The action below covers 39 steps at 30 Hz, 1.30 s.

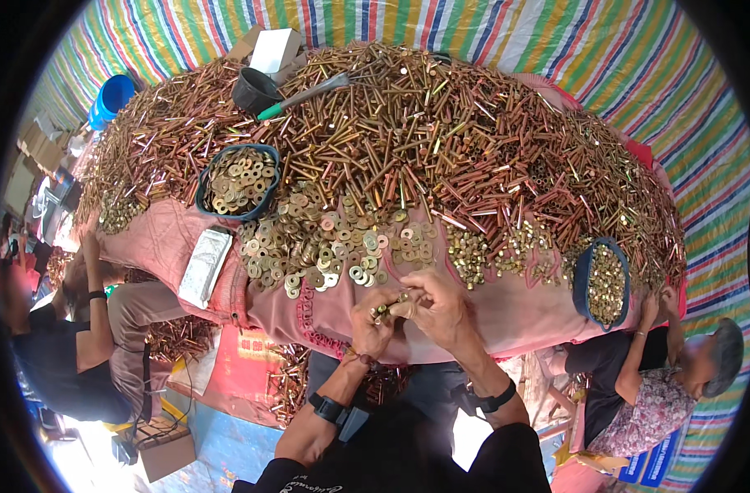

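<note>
Both hands meet at lower centre: left hand (369, 322) and right hand (441, 306) pinching one slim brass-coloured metal bolt (388, 308) between them.

Heaped across the pink cloth-covered table (178, 238): a mound of long brass-coloured bolts (441, 140), spreading from nine to three o'clock. Just nearer, at centre, a spill of flat metal washers (326, 242). At ten o'clock, a dark round bowl of washers (238, 181); at three o'clock, a dark bowl of small nuts (605, 283). At twelve o'clock, atop the mound, a black scoop (260, 90). At six o'clock, left hand (373, 322) and right hand (441, 308) side by side.
</note>
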Each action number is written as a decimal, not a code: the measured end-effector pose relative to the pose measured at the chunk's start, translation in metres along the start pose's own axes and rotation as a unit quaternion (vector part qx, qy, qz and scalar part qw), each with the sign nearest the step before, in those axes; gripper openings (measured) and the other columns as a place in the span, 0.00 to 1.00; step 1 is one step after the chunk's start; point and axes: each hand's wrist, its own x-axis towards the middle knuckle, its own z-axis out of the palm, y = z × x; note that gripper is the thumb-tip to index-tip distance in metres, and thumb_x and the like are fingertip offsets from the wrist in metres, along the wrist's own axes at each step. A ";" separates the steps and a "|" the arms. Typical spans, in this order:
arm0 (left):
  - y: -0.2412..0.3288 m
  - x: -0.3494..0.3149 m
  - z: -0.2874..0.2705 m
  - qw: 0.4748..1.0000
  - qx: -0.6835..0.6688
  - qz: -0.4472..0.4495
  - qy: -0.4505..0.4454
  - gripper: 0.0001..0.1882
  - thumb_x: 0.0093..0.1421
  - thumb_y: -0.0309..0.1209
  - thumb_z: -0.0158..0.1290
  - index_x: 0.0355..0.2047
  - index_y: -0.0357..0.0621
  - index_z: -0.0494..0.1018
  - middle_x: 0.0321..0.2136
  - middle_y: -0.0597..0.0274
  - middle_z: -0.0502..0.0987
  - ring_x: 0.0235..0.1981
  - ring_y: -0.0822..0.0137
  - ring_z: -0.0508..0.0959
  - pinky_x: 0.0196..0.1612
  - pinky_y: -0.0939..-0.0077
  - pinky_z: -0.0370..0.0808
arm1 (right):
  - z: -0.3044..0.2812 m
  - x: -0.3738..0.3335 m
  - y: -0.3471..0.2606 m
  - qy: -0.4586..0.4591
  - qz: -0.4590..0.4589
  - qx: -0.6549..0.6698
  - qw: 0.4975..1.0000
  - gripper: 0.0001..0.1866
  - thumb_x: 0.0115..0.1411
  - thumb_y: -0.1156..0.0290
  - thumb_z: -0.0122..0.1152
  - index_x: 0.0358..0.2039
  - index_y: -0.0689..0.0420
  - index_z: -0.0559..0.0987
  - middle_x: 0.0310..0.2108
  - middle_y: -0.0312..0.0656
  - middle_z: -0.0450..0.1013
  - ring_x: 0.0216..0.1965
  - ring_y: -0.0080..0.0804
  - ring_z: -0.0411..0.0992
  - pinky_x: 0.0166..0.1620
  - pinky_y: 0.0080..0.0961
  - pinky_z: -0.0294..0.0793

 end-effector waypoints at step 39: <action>-0.001 0.013 0.024 0.991 -0.005 -0.131 0.014 0.06 0.62 0.28 0.69 0.37 0.38 0.86 0.24 0.60 0.80 0.26 0.71 0.75 0.31 0.73 0.74 | -0.026 0.014 0.044 0.059 0.270 0.247 0.929 0.12 0.68 0.66 0.72 0.40 0.63 0.83 0.27 0.38 0.80 0.24 0.19 0.76 0.25 0.20 0.75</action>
